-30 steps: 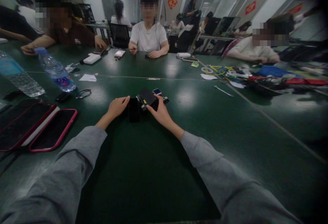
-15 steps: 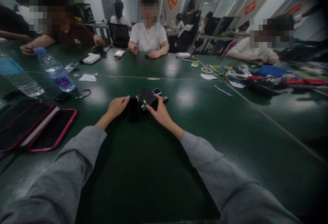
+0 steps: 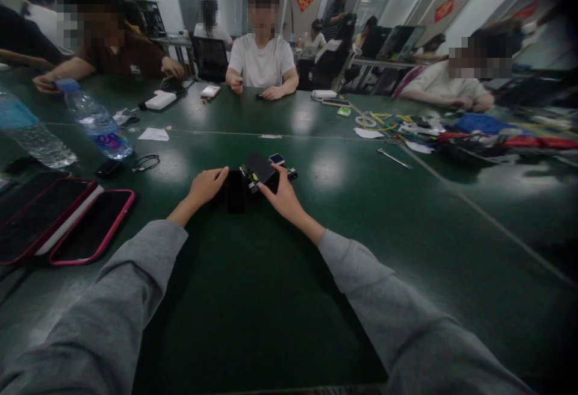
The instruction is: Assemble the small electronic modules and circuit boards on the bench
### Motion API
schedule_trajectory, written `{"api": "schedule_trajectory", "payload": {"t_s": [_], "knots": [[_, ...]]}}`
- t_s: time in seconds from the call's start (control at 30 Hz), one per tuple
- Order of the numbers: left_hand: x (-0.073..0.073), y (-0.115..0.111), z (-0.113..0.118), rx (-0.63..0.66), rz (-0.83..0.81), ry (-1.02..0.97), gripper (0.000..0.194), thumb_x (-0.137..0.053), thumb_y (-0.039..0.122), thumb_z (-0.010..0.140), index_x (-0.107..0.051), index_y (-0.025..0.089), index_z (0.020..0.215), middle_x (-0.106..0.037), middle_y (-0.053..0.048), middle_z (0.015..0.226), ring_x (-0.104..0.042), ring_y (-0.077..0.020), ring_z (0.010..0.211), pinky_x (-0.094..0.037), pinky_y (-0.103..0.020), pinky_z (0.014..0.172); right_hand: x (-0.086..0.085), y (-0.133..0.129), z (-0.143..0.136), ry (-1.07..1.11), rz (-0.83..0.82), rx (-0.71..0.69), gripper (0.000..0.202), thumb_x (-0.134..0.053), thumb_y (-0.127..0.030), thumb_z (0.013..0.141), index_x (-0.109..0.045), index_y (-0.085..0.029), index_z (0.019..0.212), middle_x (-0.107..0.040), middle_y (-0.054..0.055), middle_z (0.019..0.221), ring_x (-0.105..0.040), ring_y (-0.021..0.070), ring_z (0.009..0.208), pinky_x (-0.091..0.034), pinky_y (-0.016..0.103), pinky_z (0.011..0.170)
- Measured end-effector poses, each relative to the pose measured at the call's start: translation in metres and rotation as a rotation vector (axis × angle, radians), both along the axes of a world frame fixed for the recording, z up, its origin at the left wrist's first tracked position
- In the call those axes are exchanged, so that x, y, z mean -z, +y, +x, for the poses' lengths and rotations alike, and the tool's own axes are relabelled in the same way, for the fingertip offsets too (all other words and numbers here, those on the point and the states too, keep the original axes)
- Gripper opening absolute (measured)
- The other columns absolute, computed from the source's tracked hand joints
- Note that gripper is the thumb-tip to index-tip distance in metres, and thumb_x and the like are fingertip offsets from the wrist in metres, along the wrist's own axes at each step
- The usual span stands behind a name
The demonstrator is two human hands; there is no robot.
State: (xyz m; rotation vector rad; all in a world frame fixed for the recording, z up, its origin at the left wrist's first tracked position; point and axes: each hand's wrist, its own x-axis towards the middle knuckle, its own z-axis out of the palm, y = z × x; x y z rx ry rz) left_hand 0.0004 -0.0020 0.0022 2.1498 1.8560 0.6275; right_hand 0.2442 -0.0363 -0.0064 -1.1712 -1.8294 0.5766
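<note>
My right hand (image 3: 284, 195) is closed on a dark box-shaped device (image 3: 262, 169), held tilted, with metal connectors and a yellow-green part on its left end. Just left of it is a black rectangular case (image 3: 235, 193) with a dark face. My left hand (image 3: 206, 185) is at the left edge of this case, its fingertips at the upper corner; the curled fingers look closed on it, partly hidden. Behind the device lies a small module with a screen (image 3: 277, 159). A bit of green circuit board (image 3: 292, 173) shows beside my right fingers.
Two phones lie at the left, one with a pink-red case (image 3: 93, 226). Beyond them stand water bottles (image 3: 97, 121) and a coiled black cable (image 3: 146, 163). At the right are a wrench (image 3: 394, 158) and a heap of cables (image 3: 451, 133). Several people sit around the green table (image 3: 271, 298).
Both hands, the device and the case stay almost in place. The view has shifted very slightly.
</note>
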Motion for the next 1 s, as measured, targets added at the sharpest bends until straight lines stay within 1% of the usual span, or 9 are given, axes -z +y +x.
{"api": "schedule_trajectory", "payload": {"t_s": [0.23, 0.47, 0.73, 1.0], "knots": [[-0.0015, -0.0017, 0.0006, 0.000, 0.005, 0.009, 0.062, -0.019, 0.059, 0.094, -0.064, 0.019, 0.077, -0.066, -0.007, 0.075, -0.056, -0.0180, 0.065, -0.032, -0.028, 0.058, 0.0000, -0.0003, -0.0001, -0.008, -0.006, 0.009, 0.064, -0.058, -0.044, 0.087, -0.029, -0.021, 0.138, -0.046, 0.016, 0.138, -0.049, 0.0282, 0.126, -0.042, 0.050, 0.104], [0.0010, -0.0005, -0.0004, 0.000, 0.005, 0.000, 0.063, -0.019, 0.060, 0.093, -0.063, 0.019, 0.078, -0.066, -0.007, 0.076, -0.055, -0.0179, 0.065, -0.031, -0.028, 0.058, -0.0001, -0.0002, 0.0001, 0.005, -0.003, -0.003, 0.063, -0.059, -0.042, 0.087, -0.029, -0.020, 0.138, -0.045, 0.016, 0.138, -0.050, 0.0271, 0.125, -0.043, 0.048, 0.104], [-0.0011, -0.0009, -0.0003, 0.009, -0.004, -0.005, 0.063, -0.018, 0.061, 0.093, -0.063, 0.019, 0.077, -0.066, -0.007, 0.076, -0.055, -0.0180, 0.065, -0.030, -0.028, 0.058, 0.0010, -0.0001, 0.0006, -0.002, -0.007, -0.002, 0.063, -0.058, -0.043, 0.087, -0.028, -0.021, 0.138, -0.045, 0.016, 0.138, -0.050, 0.0276, 0.124, -0.043, 0.049, 0.103], [0.0019, 0.0008, -0.0006, 0.000, 0.005, 0.003, 0.064, -0.018, 0.061, 0.093, -0.063, 0.019, 0.077, -0.065, -0.007, 0.075, -0.054, -0.0176, 0.064, -0.029, -0.028, 0.057, 0.0016, 0.0010, 0.0002, 0.009, 0.009, -0.004, 0.063, -0.059, -0.042, 0.087, -0.029, -0.020, 0.137, -0.047, 0.016, 0.136, -0.051, 0.0272, 0.123, -0.042, 0.048, 0.104]]}}
